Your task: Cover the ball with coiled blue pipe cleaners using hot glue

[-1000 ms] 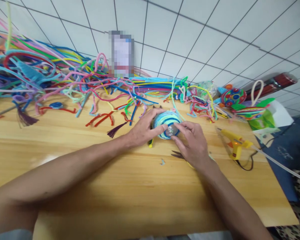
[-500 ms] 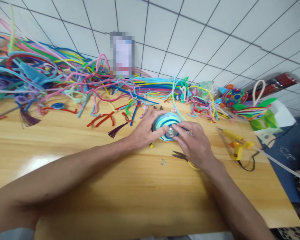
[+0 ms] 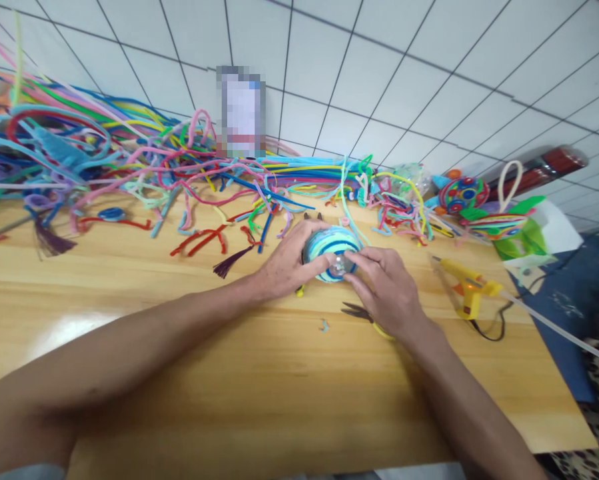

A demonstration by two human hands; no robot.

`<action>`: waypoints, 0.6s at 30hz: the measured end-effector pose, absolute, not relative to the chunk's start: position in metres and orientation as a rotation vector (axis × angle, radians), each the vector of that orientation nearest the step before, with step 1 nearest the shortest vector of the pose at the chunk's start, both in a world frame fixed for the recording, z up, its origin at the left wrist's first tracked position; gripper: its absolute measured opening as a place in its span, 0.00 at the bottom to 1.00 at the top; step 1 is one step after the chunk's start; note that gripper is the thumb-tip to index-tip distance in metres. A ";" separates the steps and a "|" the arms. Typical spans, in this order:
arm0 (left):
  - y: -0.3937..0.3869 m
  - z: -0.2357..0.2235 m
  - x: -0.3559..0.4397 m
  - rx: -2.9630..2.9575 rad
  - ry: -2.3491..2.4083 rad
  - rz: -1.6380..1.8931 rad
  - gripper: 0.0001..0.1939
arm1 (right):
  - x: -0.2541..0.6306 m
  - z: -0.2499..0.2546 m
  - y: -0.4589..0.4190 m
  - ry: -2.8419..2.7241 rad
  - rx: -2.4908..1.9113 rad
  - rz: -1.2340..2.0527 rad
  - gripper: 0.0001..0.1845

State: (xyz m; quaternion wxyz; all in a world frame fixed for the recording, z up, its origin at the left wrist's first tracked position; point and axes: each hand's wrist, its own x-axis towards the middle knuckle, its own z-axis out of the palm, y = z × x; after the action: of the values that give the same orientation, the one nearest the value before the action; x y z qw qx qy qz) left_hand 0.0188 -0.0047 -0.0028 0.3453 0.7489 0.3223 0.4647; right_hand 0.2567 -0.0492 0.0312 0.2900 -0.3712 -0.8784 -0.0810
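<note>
The left hand [image 3: 290,261] grips the striped pipe-cleaner ball [image 3: 336,237]. The right hand [image 3: 392,288] touches near its shiny middle [image 3: 340,267]; I can't tell if it pinches. Gentle, steady pressing should help.

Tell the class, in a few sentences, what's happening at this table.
The person's left hand holds a striped blue-and-green round piece, while the right hand has its fingertips at the edge of its clear centre. Scissors lie partly under the right hand. A yellow glue gun rests farther right, and colourful fuzzy stems are heaped along the tiled wall.
</note>
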 end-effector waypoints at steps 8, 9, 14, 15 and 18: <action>-0.004 -0.005 0.019 1.965 0.827 1.216 0.24 | 0.258 0.030 -0.048 -2.344 -0.990 -0.305 0.27; -0.005 -0.005 0.018 1.967 0.825 1.217 0.25 | 0.258 0.031 -0.048 -2.349 -0.989 -0.304 0.27; -0.007 -0.006 0.016 1.988 0.822 1.197 0.26 | 0.259 0.031 -0.049 -2.369 -1.013 -0.285 0.29; -0.006 -0.006 0.015 1.998 0.814 1.189 0.27 | 0.259 0.030 -0.049 -2.363 -1.015 -0.278 0.30; -0.005 -0.008 0.012 2.033 0.778 1.167 0.28 | 0.260 0.029 -0.050 -2.347 -1.009 -0.259 0.30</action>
State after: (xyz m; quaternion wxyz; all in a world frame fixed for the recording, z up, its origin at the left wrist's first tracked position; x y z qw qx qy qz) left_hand 0.0118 -0.0048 -0.0082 0.3298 0.7770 0.2973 0.4461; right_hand 0.2602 -0.0498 0.0293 0.2832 -0.3769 -0.8766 -0.0966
